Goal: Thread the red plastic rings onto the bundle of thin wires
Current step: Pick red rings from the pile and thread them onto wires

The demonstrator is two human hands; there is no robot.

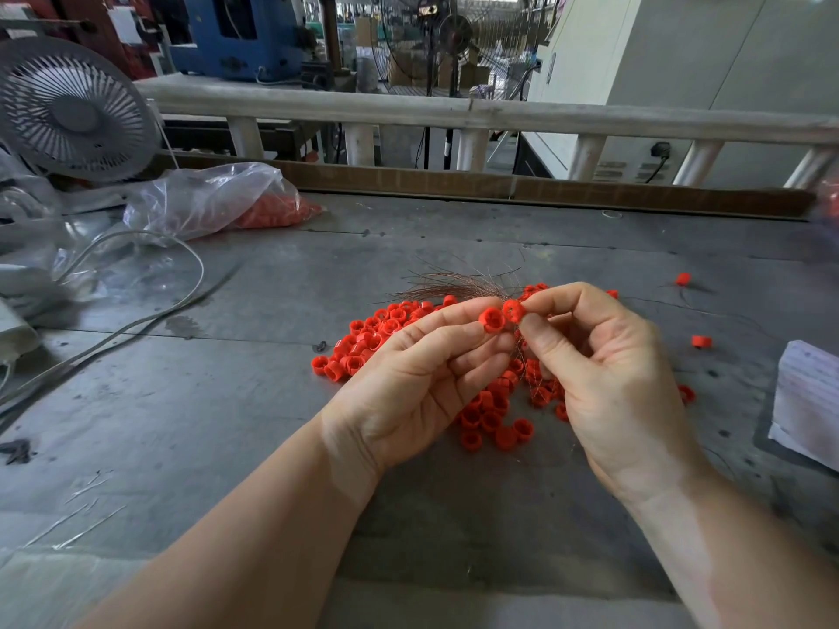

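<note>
Red plastic rings [492, 320] are being handled just above the loose pile of rings [363, 342], which is lying on the grey table [181, 424] and serving as the landmark for this entry. Left hand [422, 379] is pinching one ring between thumb and fingertips directly over the pile; right hand [604, 374] is pinching a second ring [512, 311] touching the first, with its other fingers curling loosely. Bundle of thin wires [454, 286] is fanning out just behind the pile, toward the far edge of the table, and strands are also trailing down between the two hands over the pile; whether either held ring is already sitting on the wires cannot be told. Judging progress as early: no strung rings are showing anywhere on the visible wires, most rings are still lying in the pile, a few strays [701, 341] are sitting to the right of it, and a clear plastic bag [204, 197] holding more red pieces is lying well to the left and behind the pile. White paper stack [808, 401] is sitting to the right of the pile; any print on it is too faint to read, and no brand or label is legible elsewhere
</note>
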